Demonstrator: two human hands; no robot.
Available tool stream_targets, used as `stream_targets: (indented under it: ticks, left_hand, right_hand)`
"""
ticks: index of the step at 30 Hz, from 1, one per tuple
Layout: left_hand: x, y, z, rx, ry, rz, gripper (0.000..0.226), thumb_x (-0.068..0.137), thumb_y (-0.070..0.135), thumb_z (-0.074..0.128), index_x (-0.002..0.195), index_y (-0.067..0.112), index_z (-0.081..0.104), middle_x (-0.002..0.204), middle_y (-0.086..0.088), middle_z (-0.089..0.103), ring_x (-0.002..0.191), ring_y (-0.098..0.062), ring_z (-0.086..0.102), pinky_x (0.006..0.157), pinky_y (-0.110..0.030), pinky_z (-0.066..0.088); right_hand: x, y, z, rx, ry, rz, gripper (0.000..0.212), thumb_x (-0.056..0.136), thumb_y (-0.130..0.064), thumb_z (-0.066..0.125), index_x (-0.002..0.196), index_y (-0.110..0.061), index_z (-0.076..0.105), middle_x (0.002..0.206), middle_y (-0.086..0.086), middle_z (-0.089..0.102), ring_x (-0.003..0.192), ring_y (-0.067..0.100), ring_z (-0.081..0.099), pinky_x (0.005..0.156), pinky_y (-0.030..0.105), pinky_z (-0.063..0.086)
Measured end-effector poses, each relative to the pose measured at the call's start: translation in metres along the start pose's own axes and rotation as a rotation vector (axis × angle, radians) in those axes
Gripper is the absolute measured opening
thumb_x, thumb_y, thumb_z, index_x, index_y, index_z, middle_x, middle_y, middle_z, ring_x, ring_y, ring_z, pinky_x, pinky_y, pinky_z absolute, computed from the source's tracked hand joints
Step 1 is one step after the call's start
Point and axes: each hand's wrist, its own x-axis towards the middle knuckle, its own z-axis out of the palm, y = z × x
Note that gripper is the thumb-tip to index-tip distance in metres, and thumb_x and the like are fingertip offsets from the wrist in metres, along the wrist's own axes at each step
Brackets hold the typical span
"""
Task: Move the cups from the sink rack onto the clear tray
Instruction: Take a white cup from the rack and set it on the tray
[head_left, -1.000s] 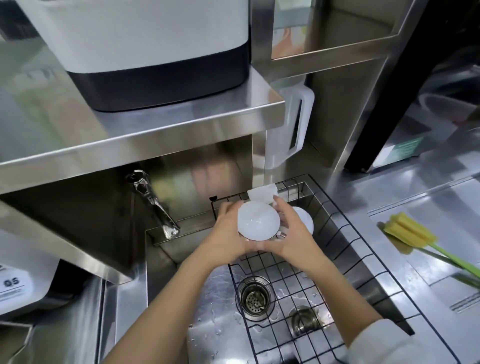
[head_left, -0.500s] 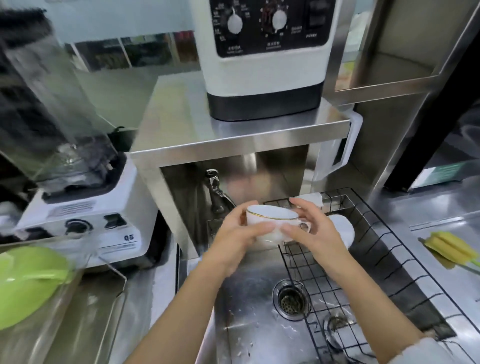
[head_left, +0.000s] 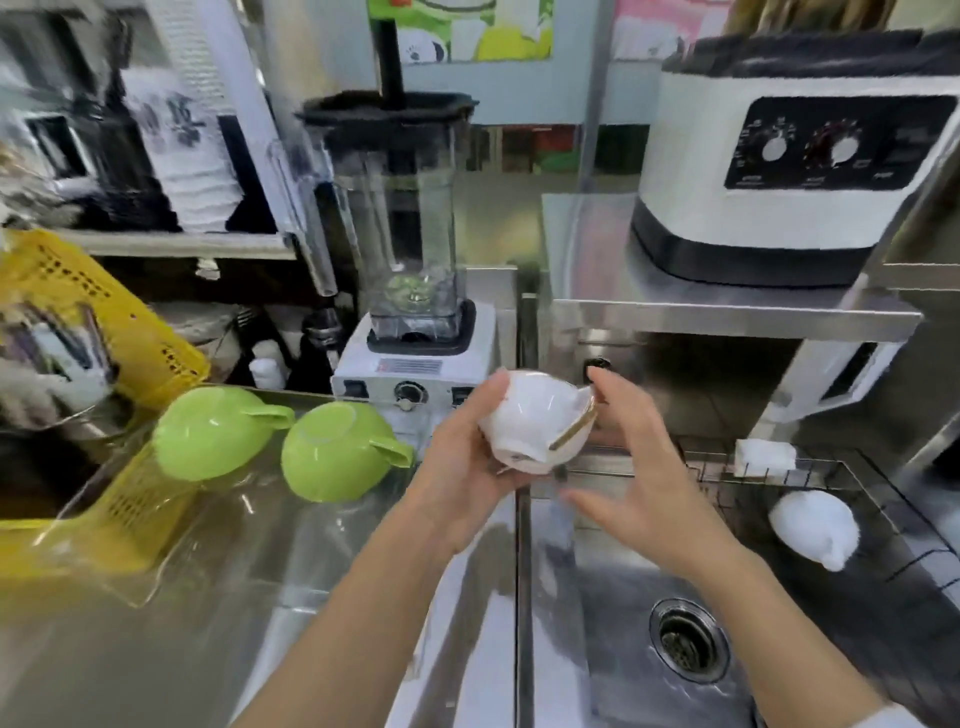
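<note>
While our left hand (head_left: 462, 457) is gripping a white cup (head_left: 540, 423), we are spreading our right hand (head_left: 641, 467) beside it.
Two green cups (head_left: 270, 441) are lying upturned on the tray (head_left: 130, 577) (another white one (head_left: 815, 527) is sitting in the rack (head_left: 883, 525)).

Both bare forearms reach forward. The left hand (head_left: 460, 457) curls its fingers and thumb around a tilted cup (head_left: 537, 422). The right hand (head_left: 641, 486) is just right of the cup, fingers spread, palm facing it.

Two cups (head_left: 275, 441) on tray (head_left: 130, 582)
</note>
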Motion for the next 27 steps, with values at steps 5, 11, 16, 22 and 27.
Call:
stream_targets:
  ticks: [5, 11, 16, 22, 27]
  left_hand:
    - [-0.033, 0.029, -0.025, 0.192, 0.09, 0.011, 0.053, 0.07, 0.055, 0.065, 0.106, 0.016, 0.068, 0.109, -0.013, 0.069, 0.099, -0.029, 0.065, 0.086, -0.043, 0.054]
    - [-0.064, 0.054, -0.06, 0.415, 0.396, 0.252, 0.059, 0.072, 0.056, 0.065, 0.117, 0.031, 0.039, 0.105, -0.004, 0.061, 0.088, -0.016, 0.066, 0.076, -0.038, 0.058]
    - [-0.099, 0.069, -0.106, 0.66, 0.136, 0.427, 0.069, 0.06, 0.031, 0.082, 0.107, 0.063, 0.044, 0.112, 0.022, 0.061, 0.099, -0.003, 0.062, 0.081, -0.023, 0.054]
    - [-0.121, 0.073, -0.183, 1.176, 0.426, 0.358, 0.11, 0.058, 0.029, 0.083, 0.141, 0.034, 0.011, 0.127, 0.009, 0.021, 0.115, -0.012, 0.037, 0.078, -0.01, 0.03]
    - [-0.12, 0.072, -0.199, 1.403, 0.569, 0.221, 0.096, 0.06, 0.043, 0.077, 0.137, 0.028, 0.021, 0.132, -0.002, 0.033, 0.108, -0.03, 0.052, 0.072, -0.034, 0.041]
  right_hand:
    - [0.029, -0.03, 0.034, -0.155, 0.006, -0.225, 0.09, 0.064, -0.002, 0.08, 0.132, -0.034, 0.029, 0.135, 0.006, 0.033, 0.119, 0.008, 0.038, 0.098, 0.018, 0.037]
    - [0.051, -0.064, 0.083, 0.133, 0.032, -0.121, 0.073, 0.063, -0.004, 0.078, 0.115, -0.041, 0.043, 0.113, -0.018, 0.044, 0.099, -0.014, 0.045, 0.08, 0.001, 0.039]
    - [0.064, -0.088, 0.139, 0.506, 0.044, 0.082, 0.08, 0.061, -0.007, 0.082, 0.105, -0.062, 0.045, 0.108, -0.019, 0.053, 0.087, 0.001, 0.063, 0.071, 0.015, 0.053]
    - [0.081, -0.114, 0.226, 0.708, -0.055, 0.24, 0.078, 0.052, -0.004, 0.086, 0.095, -0.058, 0.051, 0.099, -0.03, 0.059, 0.085, 0.004, 0.067, 0.063, 0.021, 0.055]
    - [0.084, -0.118, 0.24, 0.774, -0.175, 0.381, 0.067, 0.054, -0.01, 0.087, 0.097, -0.047, 0.051, 0.102, -0.002, 0.059, 0.076, 0.01, 0.069, 0.053, 0.026, 0.056]
